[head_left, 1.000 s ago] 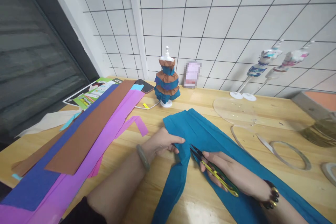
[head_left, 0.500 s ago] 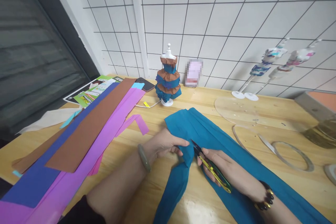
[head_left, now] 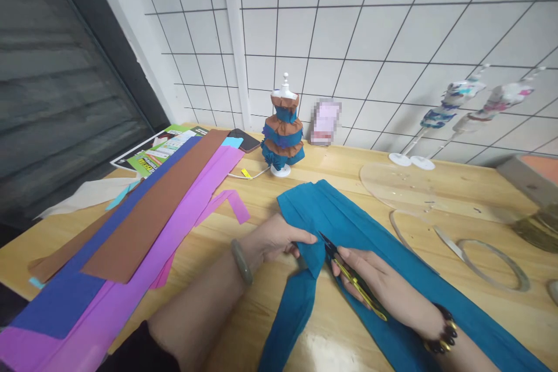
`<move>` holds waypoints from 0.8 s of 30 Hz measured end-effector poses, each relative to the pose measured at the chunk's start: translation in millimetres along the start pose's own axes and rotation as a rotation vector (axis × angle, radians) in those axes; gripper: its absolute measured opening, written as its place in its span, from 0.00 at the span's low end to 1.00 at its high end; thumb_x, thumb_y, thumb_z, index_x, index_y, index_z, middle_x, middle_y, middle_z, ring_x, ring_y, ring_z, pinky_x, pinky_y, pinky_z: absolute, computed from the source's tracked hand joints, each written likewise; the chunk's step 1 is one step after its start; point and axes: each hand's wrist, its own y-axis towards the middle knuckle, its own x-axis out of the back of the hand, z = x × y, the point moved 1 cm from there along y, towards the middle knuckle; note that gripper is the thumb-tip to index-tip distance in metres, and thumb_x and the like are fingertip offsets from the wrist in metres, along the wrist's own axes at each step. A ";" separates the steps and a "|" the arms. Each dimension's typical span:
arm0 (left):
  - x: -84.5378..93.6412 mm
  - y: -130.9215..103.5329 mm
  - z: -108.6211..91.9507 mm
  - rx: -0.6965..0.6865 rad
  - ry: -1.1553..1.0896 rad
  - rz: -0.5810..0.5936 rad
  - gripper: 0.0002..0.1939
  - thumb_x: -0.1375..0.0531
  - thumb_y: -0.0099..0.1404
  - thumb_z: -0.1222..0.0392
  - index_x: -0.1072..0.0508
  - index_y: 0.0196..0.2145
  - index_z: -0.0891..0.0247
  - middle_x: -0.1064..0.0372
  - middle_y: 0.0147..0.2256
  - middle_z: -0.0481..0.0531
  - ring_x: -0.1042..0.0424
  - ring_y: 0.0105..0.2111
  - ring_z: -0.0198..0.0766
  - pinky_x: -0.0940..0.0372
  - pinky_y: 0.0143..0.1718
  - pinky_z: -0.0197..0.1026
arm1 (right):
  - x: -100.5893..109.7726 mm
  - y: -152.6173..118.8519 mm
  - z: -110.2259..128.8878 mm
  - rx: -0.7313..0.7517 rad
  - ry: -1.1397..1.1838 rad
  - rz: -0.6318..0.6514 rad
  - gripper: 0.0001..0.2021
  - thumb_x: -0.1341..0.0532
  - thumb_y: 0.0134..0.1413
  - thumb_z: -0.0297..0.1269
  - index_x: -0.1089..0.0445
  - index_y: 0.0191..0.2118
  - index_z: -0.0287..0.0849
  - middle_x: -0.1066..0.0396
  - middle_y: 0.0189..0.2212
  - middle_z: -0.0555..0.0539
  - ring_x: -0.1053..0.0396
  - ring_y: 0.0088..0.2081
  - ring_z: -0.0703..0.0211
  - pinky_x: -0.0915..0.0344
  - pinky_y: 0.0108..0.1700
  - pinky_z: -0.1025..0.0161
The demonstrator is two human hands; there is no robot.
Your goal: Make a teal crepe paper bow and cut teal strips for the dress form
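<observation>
A long piece of teal crepe paper (head_left: 375, 238) runs diagonally across the table, and a narrower strip (head_left: 290, 317) of it hangs off toward the front edge. My left hand (head_left: 283, 238), with a bangle at the wrist, pinches the teal paper near its left edge, thumb on top. Held in my right hand (head_left: 370, 279) is a pair of black, yellow and green snips (head_left: 357, 285). Their pointed blades lie at the paper, just right of my left thumb tip. Whether the blades are parted is hard to tell.
Brown, blue and purple paper sheets (head_left: 161, 203) lie at left over leaflets. A small mannequin (head_left: 283, 128) in brown and teal ruffles stands behind, near a blurred phone (head_left: 325, 122). Two mannequins (head_left: 453, 99), a clear disc (head_left: 392, 186) and rings (head_left: 492, 264) are at right.
The whole view has shifted slightly, so things appear a little further right. Both hands keep nearly the same place on the teal paper.
</observation>
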 end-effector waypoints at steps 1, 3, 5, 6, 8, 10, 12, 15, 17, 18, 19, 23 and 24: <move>-0.6 -0.5 -0.6 0.002 -0.003 -0.002 0.15 0.35 0.46 0.62 0.29 0.34 0.68 0.32 0.25 0.47 0.38 0.17 0.26 0.46 0.14 0.29 | 0.0 -0.3 0.0 0.004 -0.006 0.002 0.22 0.57 0.58 0.53 0.37 0.27 0.43 0.43 0.14 0.55 0.42 0.20 0.63 0.41 0.29 0.65; -2.2 -1.9 -2.7 0.007 -0.009 -0.006 0.15 0.35 0.45 0.62 0.29 0.33 0.68 0.32 0.24 0.48 0.37 0.17 0.26 0.46 0.14 0.29 | 0.0 -0.6 -0.7 0.012 -0.010 0.010 0.22 0.58 0.58 0.53 0.37 0.27 0.43 0.43 0.14 0.55 0.43 0.19 0.63 0.41 0.28 0.65; -3.7 -3.3 -5.0 0.012 -0.009 -0.013 0.15 0.34 0.45 0.62 0.29 0.32 0.68 0.32 0.24 0.48 0.37 0.17 0.27 0.46 0.14 0.29 | -0.3 -0.2 -1.7 0.020 -0.009 0.017 0.22 0.58 0.58 0.53 0.38 0.26 0.43 0.43 0.15 0.55 0.43 0.20 0.63 0.42 0.28 0.65; -4.2 -3.9 -5.8 0.015 -0.008 -0.014 0.15 0.35 0.45 0.61 0.29 0.32 0.68 0.32 0.24 0.48 0.37 0.17 0.27 0.46 0.14 0.29 | -0.5 0.1 -2.3 0.020 -0.008 0.018 0.22 0.58 0.58 0.53 0.38 0.26 0.43 0.43 0.15 0.55 0.43 0.20 0.63 0.42 0.28 0.65; -4.5 -4.5 -6.5 0.015 -0.007 -0.010 0.15 0.35 0.45 0.61 0.29 0.32 0.68 0.32 0.25 0.48 0.37 0.18 0.26 0.45 0.14 0.29 | -0.9 0.6 -3.1 0.019 -0.009 0.012 0.22 0.58 0.58 0.53 0.38 0.26 0.43 0.43 0.15 0.55 0.43 0.20 0.63 0.42 0.28 0.66; -4.0 -4.6 -6.4 0.008 -0.005 0.000 0.15 0.35 0.46 0.62 0.30 0.33 0.67 0.32 0.26 0.47 0.37 0.18 0.26 0.45 0.14 0.29 | -1.2 0.7 -3.7 0.015 -0.009 0.008 0.22 0.57 0.58 0.53 0.38 0.26 0.44 0.44 0.14 0.55 0.44 0.19 0.64 0.41 0.28 0.66; -3.3 -4.6 -6.0 0.010 0.000 0.008 0.15 0.35 0.46 0.62 0.30 0.34 0.66 0.32 0.26 0.47 0.37 0.18 0.26 0.45 0.14 0.28 | -1.5 0.4 -4.0 0.021 -0.008 0.010 0.22 0.57 0.58 0.53 0.38 0.26 0.44 0.44 0.14 0.56 0.44 0.19 0.64 0.41 0.27 0.66; -3.2 -4.8 -6.5 0.013 0.002 0.011 0.16 0.35 0.47 0.63 0.30 0.35 0.66 0.32 0.26 0.47 0.37 0.18 0.26 0.44 0.14 0.28 | -1.6 0.2 -4.1 0.032 -0.011 0.020 0.22 0.57 0.59 0.52 0.38 0.26 0.43 0.43 0.14 0.56 0.43 0.19 0.64 0.40 0.28 0.66; -3.8 -5.2 -7.4 0.013 0.001 0.006 0.16 0.35 0.46 0.63 0.30 0.35 0.67 0.32 0.27 0.48 0.37 0.18 0.26 0.44 0.14 0.29 | -1.5 0.6 -4.2 0.036 -0.016 0.021 0.21 0.57 0.59 0.51 0.39 0.26 0.43 0.44 0.14 0.56 0.44 0.19 0.65 0.40 0.29 0.66; -4.1 -5.3 -7.7 0.017 0.002 0.001 0.16 0.35 0.46 0.62 0.29 0.35 0.67 0.32 0.27 0.48 0.37 0.18 0.26 0.44 0.14 0.29 | -1.5 0.9 -4.3 0.037 -0.019 0.020 0.21 0.58 0.59 0.51 0.39 0.25 0.43 0.44 0.14 0.56 0.44 0.19 0.64 0.40 0.29 0.66; -4.4 -5.4 -7.9 0.024 0.002 -0.007 0.16 0.35 0.46 0.62 0.29 0.35 0.67 0.32 0.26 0.48 0.37 0.18 0.26 0.44 0.14 0.29 | -1.4 1.3 -4.5 0.036 -0.022 0.017 0.21 0.57 0.59 0.52 0.39 0.25 0.44 0.44 0.14 0.55 0.43 0.19 0.64 0.39 0.29 0.66; -3.9 -4.9 -6.7 0.030 -0.007 -0.018 0.16 0.35 0.46 0.63 0.29 0.34 0.68 0.32 0.26 0.48 0.37 0.18 0.26 0.44 0.14 0.29 | -0.9 2.2 -5.7 0.020 -0.034 -0.004 0.22 0.57 0.58 0.53 0.38 0.25 0.44 0.42 0.15 0.54 0.41 0.20 0.63 0.39 0.27 0.66; -3.6 -4.6 -6.1 0.020 -0.008 -0.010 0.16 0.35 0.46 0.64 0.29 0.35 0.67 0.32 0.26 0.48 0.36 0.18 0.26 0.44 0.14 0.29 | -0.7 2.3 -6.1 0.017 -0.034 -0.011 0.22 0.56 0.58 0.54 0.38 0.25 0.44 0.42 0.15 0.53 0.40 0.20 0.62 0.39 0.27 0.66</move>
